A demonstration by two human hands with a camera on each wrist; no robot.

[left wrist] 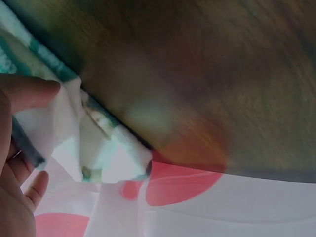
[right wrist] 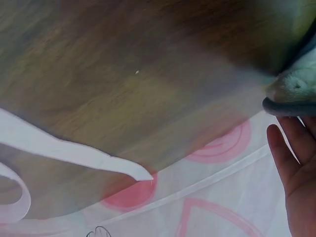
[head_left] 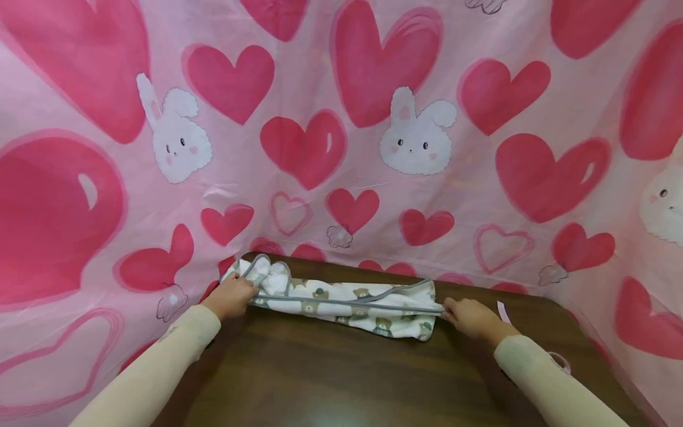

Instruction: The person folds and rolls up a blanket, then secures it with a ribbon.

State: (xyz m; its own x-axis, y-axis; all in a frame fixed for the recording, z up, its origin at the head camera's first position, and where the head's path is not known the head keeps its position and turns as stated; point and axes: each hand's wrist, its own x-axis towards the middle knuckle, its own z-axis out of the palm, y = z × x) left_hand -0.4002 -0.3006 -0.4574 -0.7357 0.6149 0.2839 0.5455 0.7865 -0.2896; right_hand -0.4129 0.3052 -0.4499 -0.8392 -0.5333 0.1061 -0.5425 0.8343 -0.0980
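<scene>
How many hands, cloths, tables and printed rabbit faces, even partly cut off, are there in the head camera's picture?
Hands: 2 (left hand, right hand)
Cloths: 1 (bear-print cloth)
Tables: 1 (brown table)
Rabbit faces: 3 (left rabbit, middle rabbit, cut-off right rabbit)
Total: 7

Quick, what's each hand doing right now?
Left hand: closed, gripping the left end of the bear-print cloth.
Right hand: closed, pinching the cloth's right end.

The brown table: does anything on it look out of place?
Perhaps: the bear-print cloth is bunched into loops by the left hand, unlike its flatter middle. A pale ribbon also lies loose, apart from the cloth.
</scene>
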